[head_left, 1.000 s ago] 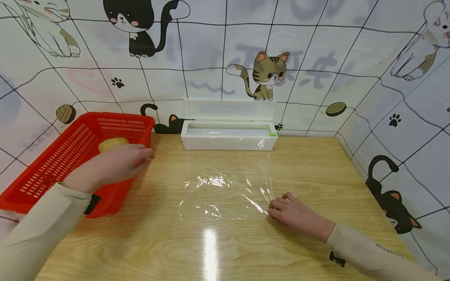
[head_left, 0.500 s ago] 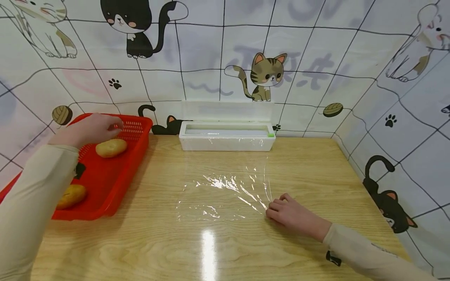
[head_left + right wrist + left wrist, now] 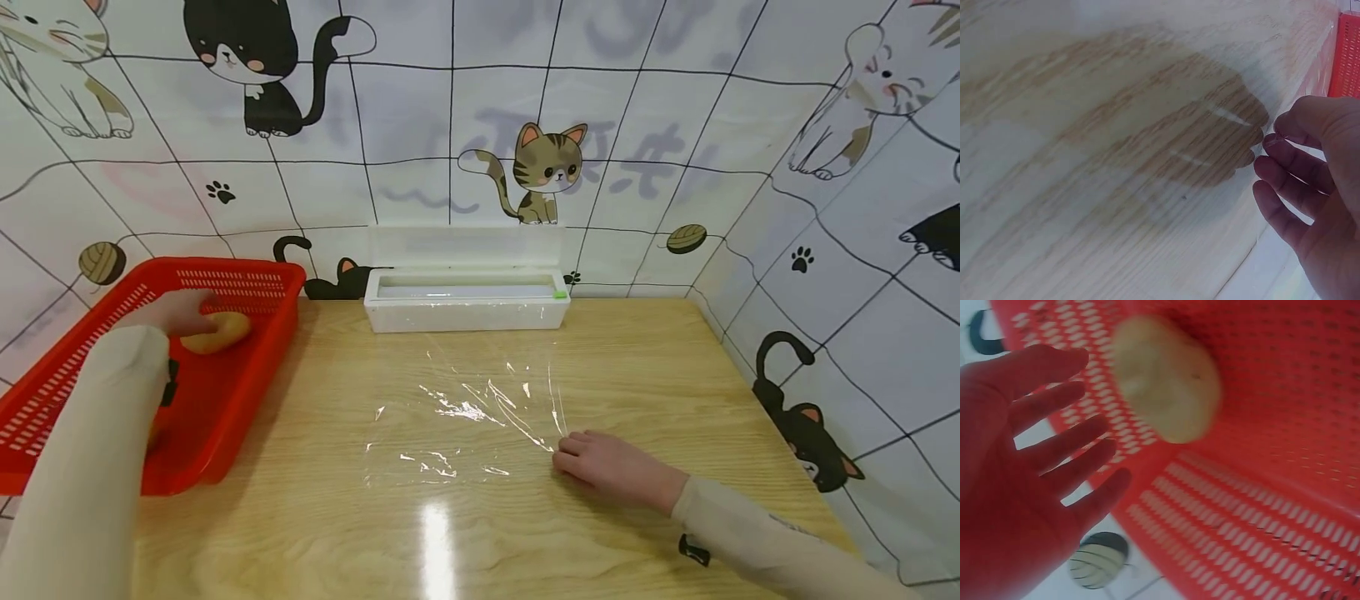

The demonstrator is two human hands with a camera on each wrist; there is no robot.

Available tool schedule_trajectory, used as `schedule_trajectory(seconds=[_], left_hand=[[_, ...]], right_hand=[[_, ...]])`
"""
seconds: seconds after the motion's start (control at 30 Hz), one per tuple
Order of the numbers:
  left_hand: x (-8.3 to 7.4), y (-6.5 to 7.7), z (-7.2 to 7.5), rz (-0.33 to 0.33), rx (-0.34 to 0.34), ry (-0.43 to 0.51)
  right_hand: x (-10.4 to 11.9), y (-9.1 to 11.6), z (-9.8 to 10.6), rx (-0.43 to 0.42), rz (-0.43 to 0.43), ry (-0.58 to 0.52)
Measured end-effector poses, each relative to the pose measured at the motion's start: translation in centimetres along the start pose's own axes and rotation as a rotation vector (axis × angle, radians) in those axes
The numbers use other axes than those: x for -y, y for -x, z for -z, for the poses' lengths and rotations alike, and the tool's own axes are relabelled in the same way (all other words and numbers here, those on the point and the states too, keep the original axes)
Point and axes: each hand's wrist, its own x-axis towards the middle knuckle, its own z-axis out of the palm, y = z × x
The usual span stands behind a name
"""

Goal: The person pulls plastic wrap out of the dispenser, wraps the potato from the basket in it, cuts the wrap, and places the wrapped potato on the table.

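Observation:
My left hand (image 3: 171,312) is inside the red plastic basket (image 3: 258,400), right beside a yellow potato (image 3: 227,333). In the left wrist view its fingers (image 3: 1079,434) are spread, and a gap shows between them and the potato (image 3: 1169,381). A sheet of clear plastic wrap (image 3: 465,412) stretches over the wooden table from a white dispenser box (image 3: 465,317). With thumb and fingertips, my right hand (image 3: 611,467) pinches the near right corner of the wrap, creasing it; the right wrist view shows this pinch up close.
The dispenser's lid (image 3: 467,247) stands raised against the cat-patterned wall (image 3: 420,117). A small green piece (image 3: 560,294) sits at the box's right end. My left sleeve (image 3: 97,467) crosses the basket's near side and hides part of its inside.
My left hand moved left past the basket's right rim, rose over the basket, then lowered beside the potato. My right hand keeps its pinch on the wrap. The view shifted slightly.

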Motion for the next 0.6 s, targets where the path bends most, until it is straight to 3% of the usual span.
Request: schedule_trajectory(seconds=[0.27, 0.43, 0.6], left_hand=[[3.7, -1.2, -3.0, 0.029, -0.026, 0.049], [3.7, -2.7, -4.7, 0.067, 0.003, 0.14], [3.7, -3.6, -5.8, 0.049, -0.037, 0.087]], right_hand=[[0.1, -0.7, 0.1, -0.022, 0.028, -0.002], [0.1, -0.5, 0.1, -0.03, 0.043, 0.011], [0.0, -0.2, 0.0, -0.05, 0.051, 0.004]])
